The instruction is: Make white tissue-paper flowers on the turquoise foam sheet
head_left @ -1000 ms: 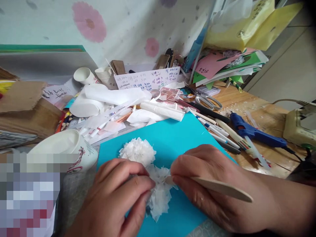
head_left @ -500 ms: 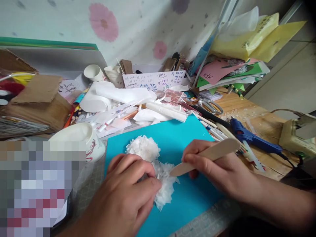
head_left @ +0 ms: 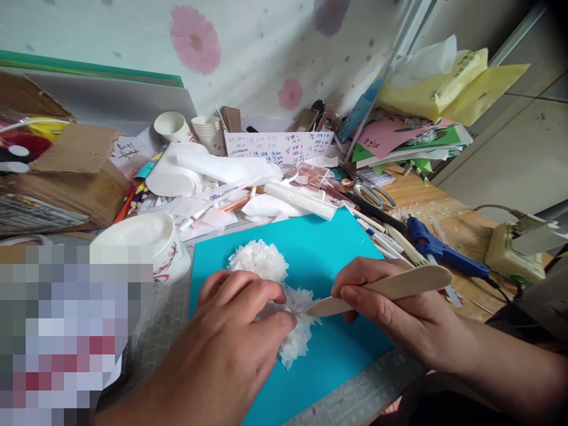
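A bright blue sheet [head_left: 315,248] lies under both hands. On it sit a round, ruffled white tissue-paper clump [head_left: 258,259] and, nearer me, a second tissue-paper clump [head_left: 296,343]. My left hand [head_left: 242,325] rests over this nearer clump, its thumb and forefinger closed on the tissue; part of the clump is hidden under the fingers. Between the thumb and fingers of my right hand [head_left: 394,310] is a flat wooden craft stick [head_left: 410,283]. Its narrow tip touches the nearer clump beside my left thumb, while the broad rounded end points up and right.
A paper cup [head_left: 166,251] stands left of the sheet, beside a blurred-out area. Behind lie white paper rolls [head_left: 306,200], pens and scissors [head_left: 373,194]. A blue glue gun [head_left: 444,245] and a power strip [head_left: 510,254] are on the right. A cutting mat [head_left: 164,319] shows underneath.
The view has shifted slightly. The craft stick now lies flatter, its tip still in the tissue. My left thumb and fingers remain on the nearer clump.
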### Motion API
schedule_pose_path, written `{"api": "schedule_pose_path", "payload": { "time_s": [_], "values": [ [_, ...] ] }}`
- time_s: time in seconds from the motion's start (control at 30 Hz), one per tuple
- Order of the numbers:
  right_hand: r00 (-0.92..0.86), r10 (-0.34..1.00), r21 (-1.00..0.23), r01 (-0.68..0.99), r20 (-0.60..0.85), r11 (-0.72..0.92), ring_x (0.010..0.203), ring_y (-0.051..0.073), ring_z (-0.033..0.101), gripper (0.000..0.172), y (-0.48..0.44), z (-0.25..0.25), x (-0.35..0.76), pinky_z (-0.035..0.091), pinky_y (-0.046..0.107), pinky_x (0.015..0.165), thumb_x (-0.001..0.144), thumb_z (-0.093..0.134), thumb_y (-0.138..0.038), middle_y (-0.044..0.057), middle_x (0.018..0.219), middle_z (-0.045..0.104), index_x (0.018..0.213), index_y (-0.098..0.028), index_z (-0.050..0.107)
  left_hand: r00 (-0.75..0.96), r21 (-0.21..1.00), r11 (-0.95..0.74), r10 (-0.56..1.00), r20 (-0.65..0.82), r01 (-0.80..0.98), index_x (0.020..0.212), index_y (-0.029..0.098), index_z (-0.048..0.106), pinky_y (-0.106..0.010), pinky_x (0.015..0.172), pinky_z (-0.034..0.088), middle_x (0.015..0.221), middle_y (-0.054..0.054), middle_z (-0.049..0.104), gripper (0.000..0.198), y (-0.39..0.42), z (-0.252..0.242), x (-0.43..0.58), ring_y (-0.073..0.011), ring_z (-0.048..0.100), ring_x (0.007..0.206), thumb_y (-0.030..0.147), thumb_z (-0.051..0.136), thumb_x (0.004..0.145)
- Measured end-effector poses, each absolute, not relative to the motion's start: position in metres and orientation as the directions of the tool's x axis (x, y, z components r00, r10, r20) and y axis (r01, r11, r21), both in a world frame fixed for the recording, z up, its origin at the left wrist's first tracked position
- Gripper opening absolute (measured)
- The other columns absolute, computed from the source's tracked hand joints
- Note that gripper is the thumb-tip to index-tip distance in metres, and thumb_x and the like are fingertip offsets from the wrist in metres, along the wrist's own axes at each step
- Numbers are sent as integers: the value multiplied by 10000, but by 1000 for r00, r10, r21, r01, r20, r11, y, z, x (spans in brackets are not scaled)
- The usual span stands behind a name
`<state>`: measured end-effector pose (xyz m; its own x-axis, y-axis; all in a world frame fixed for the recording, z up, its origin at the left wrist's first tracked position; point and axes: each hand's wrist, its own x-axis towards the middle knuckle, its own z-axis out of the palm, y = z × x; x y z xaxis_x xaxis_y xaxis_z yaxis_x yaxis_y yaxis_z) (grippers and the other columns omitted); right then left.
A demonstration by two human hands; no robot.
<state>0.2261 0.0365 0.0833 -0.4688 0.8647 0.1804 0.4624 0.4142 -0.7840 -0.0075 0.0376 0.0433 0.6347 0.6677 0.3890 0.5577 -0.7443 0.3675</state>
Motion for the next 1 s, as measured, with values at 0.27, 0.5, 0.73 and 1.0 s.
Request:
{"api": "schedule_pose_path", "payload": {
  "time_s": [0.27, 0.5, 0.73, 1.0],
  "values": [
    [-534, 812, -725, 458, 237, 514, 595, 106, 578, 161, 35, 88, 228, 455, 195, 546, 906, 462, -109, 8, 678, 620, 824, -175, 584, 641, 365, -758, 652, 405, 540, 845, 264, 670, -436, 794, 342, 981, 13, 630, 301, 37, 42, -8, -229, 498, 909, 43, 482, 767],
    [-542, 799, -725, 438, 259, 532, 580, 97, 579, 153, 37, 92, 237, 456, 185, 525, 898, 481, -114, 6, 671, 620, 814, -173, 594, 597, 376, -769, 638, 487, 516, 947, 273, 672, -402, 856, 333, 1013, 42, 668, 324, 35, 40, -8, -203, 515, 938, 88, 445, 809],
    [-496, 820, -758, 406, 287, 511, 641, 116, 624, 94, 32, 92, 235, 497, 205, 565, 906, 517, -170, 22, 737, 664, 879, -178, 606, 620, 344, -777, 628, 471, 526, 966, 262, 669, -400, 911, 306, 1015, 52, 681, 281, 35, 37, -6, -200, 521, 982, 124, 473, 818],
    [-487, 811, -737, 407, 325, 540, 633, 82, 591, 94, 34, 89, 233, 468, 171, 580, 899, 517, -139, -4, 732, 634, 910, -178, 602, 641, 391, -785, 619, 454, 481, 840, 208, 634, -383, 879, 301, 894, 48, 669, 139, 38, 42, -5, -183, 511, 912, 121, 543, 783]
  ]
}}
